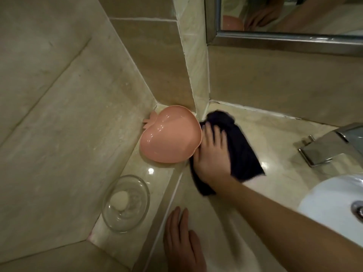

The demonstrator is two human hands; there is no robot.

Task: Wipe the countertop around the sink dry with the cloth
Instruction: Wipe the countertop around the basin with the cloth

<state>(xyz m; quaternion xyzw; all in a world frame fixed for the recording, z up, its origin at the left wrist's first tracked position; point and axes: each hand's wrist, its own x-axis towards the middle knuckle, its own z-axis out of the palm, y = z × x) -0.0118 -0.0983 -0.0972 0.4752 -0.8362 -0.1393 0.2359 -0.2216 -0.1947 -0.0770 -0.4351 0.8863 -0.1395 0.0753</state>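
A dark navy cloth lies spread on the beige marble countertop, reaching into the back corner by the wall. My right hand presses flat on the cloth's left part with fingers straight and pointing toward the corner. My left hand rests flat on the counter near its front left edge, fingers straight, holding nothing. The white sink shows at the lower right, with its metal drain at the frame's edge.
A pink peach-shaped plastic dish sits on a raised ledge just left of the cloth. A clear glass bowl holding a pale round soap stands nearer on that ledge. A chrome faucet is at right, a framed mirror above.
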